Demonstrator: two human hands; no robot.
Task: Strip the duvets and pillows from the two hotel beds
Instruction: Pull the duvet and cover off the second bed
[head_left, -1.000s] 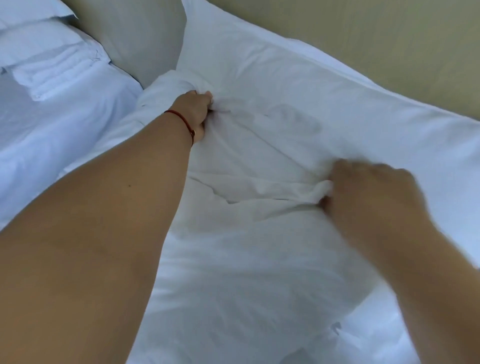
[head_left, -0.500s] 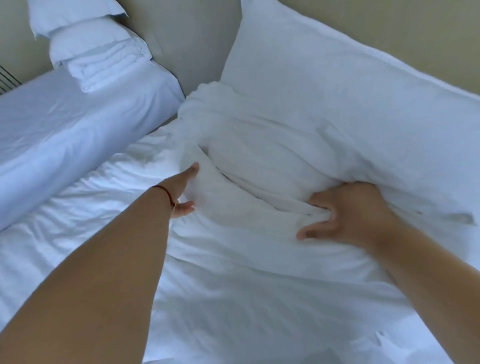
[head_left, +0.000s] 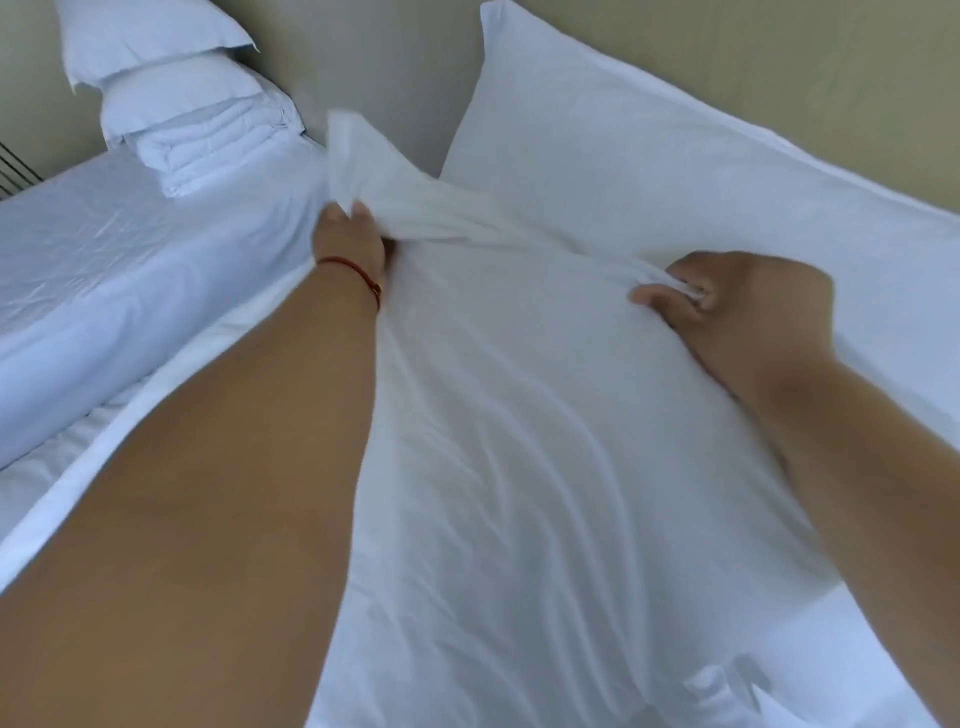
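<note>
A white duvet (head_left: 545, 441) covers the near bed under both my arms. My left hand (head_left: 350, 241), with a red string at the wrist, grips a bunched corner of the duvet's top edge and holds it raised. My right hand (head_left: 737, 296) pinches a fold of the same edge further right. A large white pillow (head_left: 649, 156) leans against the wall just behind the duvet's edge.
The second bed (head_left: 104, 270) lies at the left across a narrow gap, with two stacked pillows (head_left: 156, 67) and a folded white duvet (head_left: 218, 145) at its head. A beige wall (head_left: 779, 47) runs behind both beds.
Both hands have taken fresh holds on the duvet's top edge. My left hand has moved up and lifted a bunched corner. The duvet now lies pulled taut between the hands.
</note>
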